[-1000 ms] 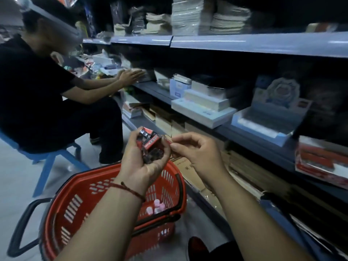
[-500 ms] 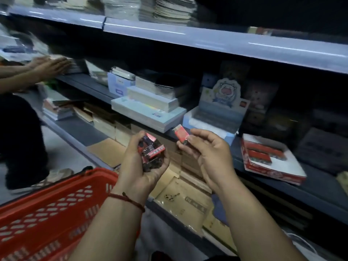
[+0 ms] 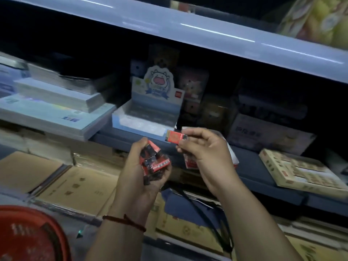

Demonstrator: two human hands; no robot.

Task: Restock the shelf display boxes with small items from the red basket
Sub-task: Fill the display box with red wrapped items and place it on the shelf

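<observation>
My left hand (image 3: pixel 138 174) is cupped palm up around a bunch of small red-and-black erasers (image 3: pixel 154 162). Just right of it, my right hand (image 3: pixel 203 147) pinches a single red-sleeved eraser (image 3: pixel 175 137) between thumb and fingers, held level in front of the middle shelf's edge. A red-and-white display box (image 3: pixel 192 163) sits on that shelf, mostly hidden behind my right hand. A blue display box with a cartoon cow header (image 3: pixel 148 117) stands on the shelf just above my hands. The red basket (image 3: pixel 28 236) shows only its rim at the bottom left.
Stacked white and blue boxes (image 3: pixel 56 110) fill the shelf to the left. A beige tray of small stamps (image 3: pixel 301 172) lies at the right. Brown paper-wrapped packs (image 3: pixel 75 187) sit on the lower shelf. The upper shelf's edge (image 3: pixel 207 34) overhangs everything.
The view has swung right, away from the seated person and the basket. My right hand drew one eraser out of the bunch in my left hand and moved it right and up toward the shelf.
</observation>
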